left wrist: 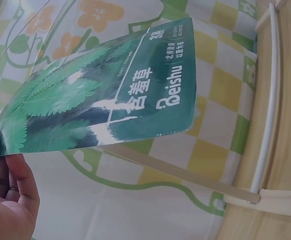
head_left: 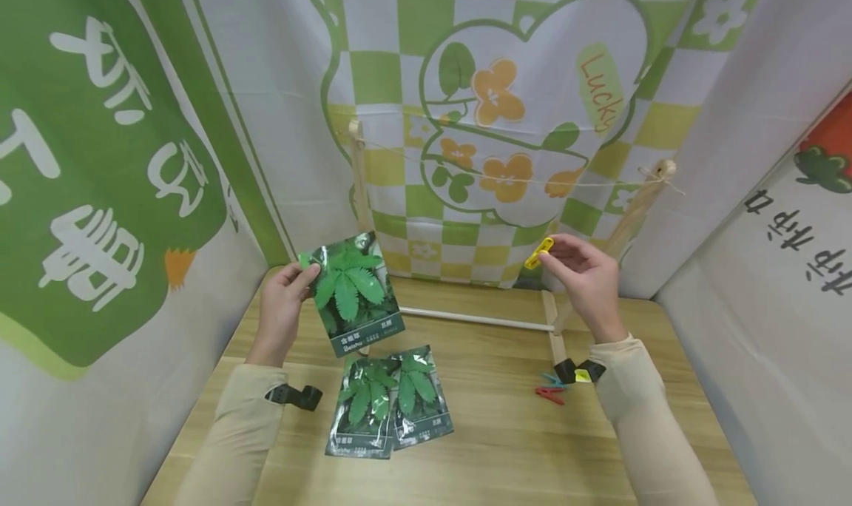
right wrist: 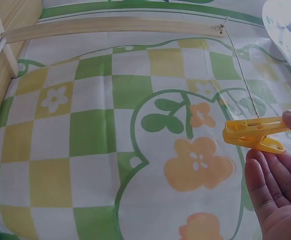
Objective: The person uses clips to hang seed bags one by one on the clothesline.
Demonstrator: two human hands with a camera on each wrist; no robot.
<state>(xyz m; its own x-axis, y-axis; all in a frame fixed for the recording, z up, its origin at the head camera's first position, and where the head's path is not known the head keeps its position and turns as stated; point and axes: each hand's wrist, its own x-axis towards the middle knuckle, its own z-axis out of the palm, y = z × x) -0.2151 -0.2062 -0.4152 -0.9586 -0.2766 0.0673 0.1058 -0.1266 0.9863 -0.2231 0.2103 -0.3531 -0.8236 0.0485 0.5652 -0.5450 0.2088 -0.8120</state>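
Observation:
My left hand (head_left: 282, 305) pinches a green seed packet (head_left: 357, 293) by its upper left edge, raised above the table. In the left wrist view the packet (left wrist: 100, 95) shows a leaf picture and white lettering, with the thumb on one face and fingers behind. Over on the right, my right hand (head_left: 589, 278) pinches a yellow clothespin (head_left: 539, 253) between thumb and fingers. The right wrist view shows this clothespin (right wrist: 253, 134) side on, gripped at its handle end. Two more seed packets (head_left: 361, 410) (head_left: 421, 399) lie overlapping on the table below the left hand.
A wooden frame stands at the back, its posts (head_left: 360, 188) joined by a string (head_left: 479, 174) above and a white rod (head_left: 475, 319) below. Red (head_left: 550, 395) and blue (head_left: 554, 379) clothespins lie by its right foot. Printed curtains surround the wooden table (head_left: 506, 447).

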